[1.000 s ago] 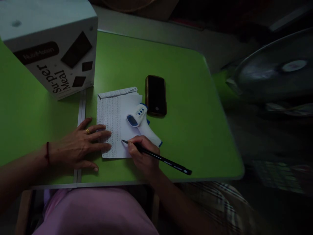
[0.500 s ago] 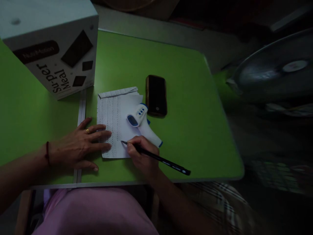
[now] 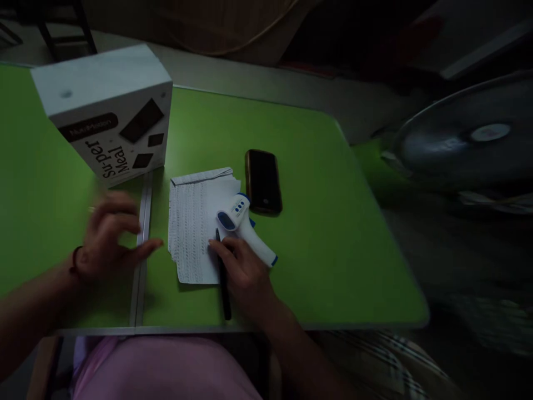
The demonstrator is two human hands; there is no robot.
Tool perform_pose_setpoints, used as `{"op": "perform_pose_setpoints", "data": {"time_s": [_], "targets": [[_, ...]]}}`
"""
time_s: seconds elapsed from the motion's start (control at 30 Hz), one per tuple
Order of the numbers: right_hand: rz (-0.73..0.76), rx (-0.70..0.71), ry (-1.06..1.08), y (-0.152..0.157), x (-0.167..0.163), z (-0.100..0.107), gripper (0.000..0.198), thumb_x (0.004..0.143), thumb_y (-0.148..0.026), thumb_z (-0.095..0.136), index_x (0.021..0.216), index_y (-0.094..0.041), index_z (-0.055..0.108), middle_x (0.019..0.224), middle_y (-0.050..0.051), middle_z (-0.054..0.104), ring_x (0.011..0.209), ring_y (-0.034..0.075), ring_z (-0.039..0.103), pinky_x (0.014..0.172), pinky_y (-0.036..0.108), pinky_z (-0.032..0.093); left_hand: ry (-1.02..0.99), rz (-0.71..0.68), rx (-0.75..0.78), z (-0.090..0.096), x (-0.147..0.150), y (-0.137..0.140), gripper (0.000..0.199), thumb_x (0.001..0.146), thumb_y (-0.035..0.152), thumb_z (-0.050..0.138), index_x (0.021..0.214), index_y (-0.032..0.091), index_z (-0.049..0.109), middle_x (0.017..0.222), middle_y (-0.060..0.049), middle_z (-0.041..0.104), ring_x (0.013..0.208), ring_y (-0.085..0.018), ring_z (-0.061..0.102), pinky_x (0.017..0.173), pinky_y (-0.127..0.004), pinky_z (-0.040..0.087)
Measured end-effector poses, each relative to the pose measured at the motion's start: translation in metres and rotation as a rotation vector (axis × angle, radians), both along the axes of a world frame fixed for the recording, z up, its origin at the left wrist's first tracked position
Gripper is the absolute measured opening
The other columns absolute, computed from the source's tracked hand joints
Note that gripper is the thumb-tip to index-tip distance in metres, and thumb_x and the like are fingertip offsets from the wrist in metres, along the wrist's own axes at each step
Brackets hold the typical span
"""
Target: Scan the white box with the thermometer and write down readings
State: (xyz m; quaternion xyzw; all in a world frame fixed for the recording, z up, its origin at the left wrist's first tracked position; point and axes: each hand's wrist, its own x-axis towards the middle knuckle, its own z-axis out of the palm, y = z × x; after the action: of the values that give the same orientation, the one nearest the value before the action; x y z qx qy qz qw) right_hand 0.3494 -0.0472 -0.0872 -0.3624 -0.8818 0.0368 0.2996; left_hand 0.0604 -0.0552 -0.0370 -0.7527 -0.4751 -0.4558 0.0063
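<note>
We are pinching the likely light, stiff pen sensibly near its tip with our right hand, left hand empty, fingers parted.

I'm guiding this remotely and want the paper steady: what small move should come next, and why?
Probably rest the left hand on the left edge of the paper. That hand looks empty and sits off to the paper's left, while the right hand holds the pen over it; the thermometer overlaps only the right side.
</note>
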Motion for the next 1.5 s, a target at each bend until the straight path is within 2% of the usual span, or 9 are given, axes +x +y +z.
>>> {"op": "perform_pose_setpoints", "data": {"time_s": [0.07, 0.13, 0.27, 0.53, 0.73, 0.87, 1.17, 1.33, 1.5], "targets": [[0.005, 0.044, -0.058, 0.000, 0.000, 0.002, 0.042, 0.095, -0.002, 0.042, 0.127, -0.020, 0.063, 0.092, 0.009, 0.065, 0.083, 0.019, 0.064, 0.071, 0.032, 0.056, -0.050, 0.241, 0.311, 0.001, -0.014, 0.009, 0.042, 0.080, 0.056, 0.078, 0.098, 0.027, 0.052, 0.101, 0.000, 0.055, 0.099, -0.022, 0.060, 0.086, -0.045, 0.053], [0.023, 0.072, -0.063, 0.001, -0.001, 0.008, 0.043, 0.095, -0.001, 0.042, 0.128, -0.020, 0.063, 0.090, 0.008, 0.065, 0.081, 0.019, 0.064, 0.069, 0.031, 0.056, -0.172, 0.354, 0.240, 0.002, -0.029, 0.021, 0.053, 0.081, 0.053, 0.078, 0.119, 0.029, 0.049, 0.123, -0.002, 0.053, 0.122, -0.025, 0.053, 0.100, -0.051, 0.047], [0.016, 0.085, 0.021, 0.007, 0.003, 0.024, 0.041, 0.093, -0.004, 0.049, 0.129, -0.020, 0.061, 0.097, 0.009, 0.063, 0.086, 0.019, 0.065, 0.071, 0.031, 0.058, -0.419, 0.199, -0.117, -0.002, -0.051, 0.042, 0.085, 0.075, 0.055, 0.082, 0.139, 0.026, 0.034, 0.152, -0.007, 0.041, 0.145, -0.028, 0.037, 0.113, -0.054, 0.039], [-0.349, -0.016, -0.164, 0.031, 0.029, 0.020, 0.042, 0.090, -0.038, 0.056, 0.124, -0.015, 0.063, 0.108, 0.017, 0.065, 0.098, 0.031, 0.062, 0.079, 0.046, 0.057, -0.591, 0.254, -0.355, -0.018, -0.065, 0.051, 0.070, 0.068, 0.044, 0.086, 0.124, 0.027, 0.049, 0.134, -0.008, 0.061, 0.124, -0.029, 0.061, 0.098, -0.052, 0.056], [-0.391, -0.131, -0.137, 0.032, 0.025, 0.003, 0.047, 0.093, -0.050, 0.050, 0.120, -0.014, 0.064, 0.098, 0.017, 0.069, 0.087, 0.030, 0.064, 0.073, 0.046, 0.053, -0.580, 0.286, -0.398, 0.000, -0.056, 0.036, 0.066, 0.073, 0.055, 0.081, 0.124, 0.025, 0.054, 0.126, 0.005, 0.066, 0.118, -0.024, 0.064, 0.100, -0.048, 0.057], [-0.428, -0.210, -0.107, 0.035, 0.018, 0.003, 0.056, 0.091, -0.060, 0.052, 0.118, -0.013, 0.065, 0.093, 0.017, 0.070, 0.079, 0.029, 0.065, 0.064, 0.041, 0.051, -0.665, 0.131, -0.540, 0.014, -0.039, 0.021, 0.053, 0.073, 0.058, 0.081, 0.105, 0.020, 0.062, 0.115, -0.006, 0.073, 0.103, -0.029, 0.072, 0.081, -0.045, 0.065], [-0.581, -0.517, 0.328, 0.037, 0.006, 0.034, 0.058, 0.074, -0.063, 0.068, 0.109, -0.016, 0.070, 0.099, 0.015, 0.073, 0.083, 0.030, 0.068, 0.060, 0.040, 0.052, -0.616, -0.048, -0.877, 0.020, -0.015, 0.005, 0.059, 0.075, 0.058, 0.080, 0.111, 0.016, 0.060, 0.115, -0.015, 0.072, 0.093, -0.032, 0.074, 0.068, -0.046, 0.067], [-0.406, -0.760, 0.850, 0.023, -0.018, 0.083, 0.033, 0.074, -0.051, 0.070, 0.086, -0.021, 0.068, 0.078, 0.008, 0.069, 0.065, 0.022, 0.062, 0.053, 0.033, 0.048, -0.577, -0.064, -0.873, 0.017, -0.017, 0.005, 0.057, 0.078, 0.059, 0.077, 0.112, 0.017, 0.059, 0.116, -0.014, 0.072, 0.096, -0.031, 0.073, 0.069, -0.044, 0.067], [-0.059, -0.973, 1.037, 0.011, -0.056, 0.118, 0.045, 0.076, -0.061, 0.062, 0.100, -0.023, 0.064, 0.068, 0.000, 0.052, 0.054, 0.015, 0.045, 0.044, 0.029, 0.037, -0.583, -0.087, -0.849, 0.017, -0.015, 0.004, 0.052, 0.080, 0.056, 0.077, 0.113, 0.018, 0.061, 0.117, -0.013, 0.072, 0.096, -0.031, 0.073, 0.069, -0.045, 0.067]]}}
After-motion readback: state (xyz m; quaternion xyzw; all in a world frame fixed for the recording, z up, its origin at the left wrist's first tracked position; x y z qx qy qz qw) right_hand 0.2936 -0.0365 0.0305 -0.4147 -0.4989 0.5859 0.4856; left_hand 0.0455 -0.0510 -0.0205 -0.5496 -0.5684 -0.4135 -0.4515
